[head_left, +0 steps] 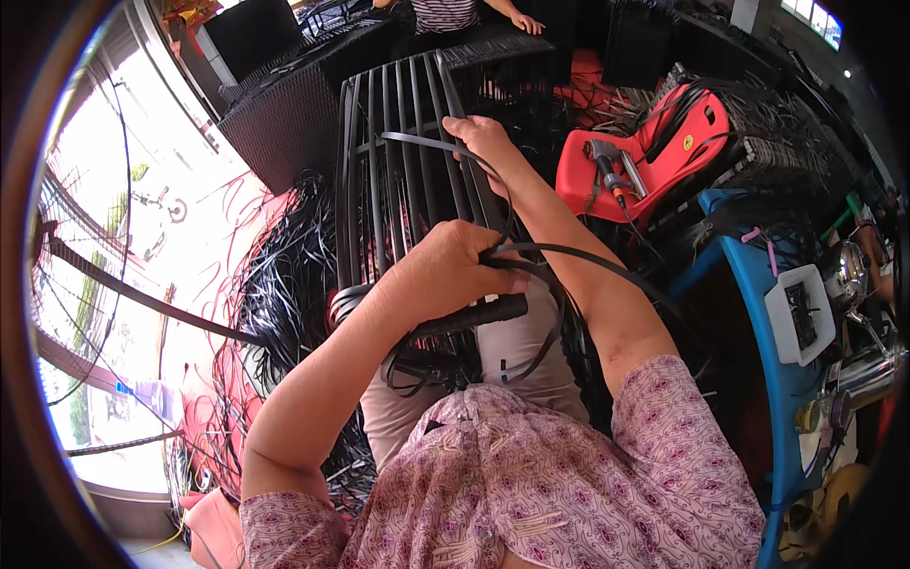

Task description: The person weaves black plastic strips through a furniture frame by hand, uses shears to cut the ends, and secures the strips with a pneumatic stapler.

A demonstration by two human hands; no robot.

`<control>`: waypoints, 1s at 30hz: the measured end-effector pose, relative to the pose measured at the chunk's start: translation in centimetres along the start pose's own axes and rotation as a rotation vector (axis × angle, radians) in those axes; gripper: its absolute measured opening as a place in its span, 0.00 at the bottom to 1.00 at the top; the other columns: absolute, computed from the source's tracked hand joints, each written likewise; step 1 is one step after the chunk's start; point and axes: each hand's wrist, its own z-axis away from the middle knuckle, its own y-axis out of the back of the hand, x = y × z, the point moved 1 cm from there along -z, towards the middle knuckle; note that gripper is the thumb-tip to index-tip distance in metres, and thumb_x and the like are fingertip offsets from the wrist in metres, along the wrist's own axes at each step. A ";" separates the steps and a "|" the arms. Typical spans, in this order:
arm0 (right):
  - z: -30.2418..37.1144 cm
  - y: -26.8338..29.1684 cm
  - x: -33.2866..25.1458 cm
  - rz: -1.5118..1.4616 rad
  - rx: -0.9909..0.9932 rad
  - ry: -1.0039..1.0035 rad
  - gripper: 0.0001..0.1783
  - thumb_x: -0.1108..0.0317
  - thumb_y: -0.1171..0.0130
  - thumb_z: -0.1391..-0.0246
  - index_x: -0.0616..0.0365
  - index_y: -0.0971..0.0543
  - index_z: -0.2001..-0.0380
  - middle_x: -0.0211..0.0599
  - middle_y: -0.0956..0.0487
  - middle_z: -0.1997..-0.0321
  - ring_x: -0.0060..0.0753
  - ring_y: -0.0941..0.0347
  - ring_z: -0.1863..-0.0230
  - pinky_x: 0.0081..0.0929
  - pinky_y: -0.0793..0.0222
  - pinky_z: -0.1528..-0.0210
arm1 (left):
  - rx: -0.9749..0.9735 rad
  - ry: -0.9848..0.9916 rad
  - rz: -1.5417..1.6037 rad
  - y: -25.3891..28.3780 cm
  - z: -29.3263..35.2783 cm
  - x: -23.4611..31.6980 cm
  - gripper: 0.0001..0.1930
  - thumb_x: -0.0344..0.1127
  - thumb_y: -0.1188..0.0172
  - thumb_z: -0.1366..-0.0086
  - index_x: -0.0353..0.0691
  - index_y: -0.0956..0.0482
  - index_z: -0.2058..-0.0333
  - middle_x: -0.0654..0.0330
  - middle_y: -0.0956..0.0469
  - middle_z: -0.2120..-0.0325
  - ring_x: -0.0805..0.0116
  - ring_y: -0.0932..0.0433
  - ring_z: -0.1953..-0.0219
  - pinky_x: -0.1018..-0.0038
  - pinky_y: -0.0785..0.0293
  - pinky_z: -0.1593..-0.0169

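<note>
A dark slatted frame [401, 95] with long parallel bars stands upright in front of my lap, its near end between my knees. My left hand [450, 266] is closed on a black flat weaving strip [588, 254], which arcs to the right across my right forearm. Farther up, my right hand [485, 144] reaches the frame's right-hand bars, its fingers pinched at a grey, shiny flat strip [417, 140]. That strip's end sticks out leftward over the bars. Beneath my left hand lies a thick black wrapped bar [474, 315]. The fingertips of my right hand are partly hidden.
Heaps of loose black strips [294, 275] lie at left. A red plastic chair seat [592, 175] at right holds a power tool [611, 171]. A blue table [749, 284] carries a white tray [801, 313]. Another person [445, 14] is at the far side, near dark woven furniture [284, 133].
</note>
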 end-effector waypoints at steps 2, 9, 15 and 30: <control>-2.3 0.8 -0.5 0.025 0.017 -0.017 0.15 0.56 0.43 0.42 0.58 0.23 0.69 0.27 0.28 0.79 0.20 0.33 0.80 0.21 0.35 0.77 | -0.004 -0.136 0.029 1.5 -2.5 -1.0 0.14 0.36 0.32 0.47 0.34 0.18 0.65 0.57 0.20 0.79 0.74 0.24 0.75 0.72 0.27 0.68; -6.9 0.4 1.5 0.109 0.119 -0.100 0.15 0.59 0.40 0.45 0.55 0.23 0.81 0.26 0.29 0.84 0.21 0.39 0.87 0.25 0.43 0.83 | -0.092 0.079 0.272 6.7 -7.7 -5.0 0.11 0.38 0.33 0.43 0.39 0.17 0.64 0.67 0.28 0.83 0.83 0.37 0.85 0.84 0.46 0.81; -8.5 -0.3 2.7 0.165 0.085 -0.052 0.16 0.58 0.42 0.42 0.58 0.22 0.78 0.29 0.30 0.84 0.24 0.38 0.85 0.29 0.41 0.82 | -0.122 0.038 0.536 8.0 -6.7 -6.2 0.10 0.37 0.33 0.42 0.38 0.18 0.65 0.69 0.29 0.83 0.87 0.40 0.88 0.87 0.50 0.84; -4.3 3.7 2.2 0.194 0.248 0.049 0.25 0.48 0.44 0.43 0.63 0.24 0.62 0.36 0.22 0.72 0.23 0.28 0.80 0.21 0.37 0.81 | -0.012 0.082 0.531 7.5 -7.0 -5.7 0.13 0.39 0.35 0.41 0.35 0.19 0.64 0.70 0.29 0.84 0.88 0.42 0.89 0.87 0.50 0.84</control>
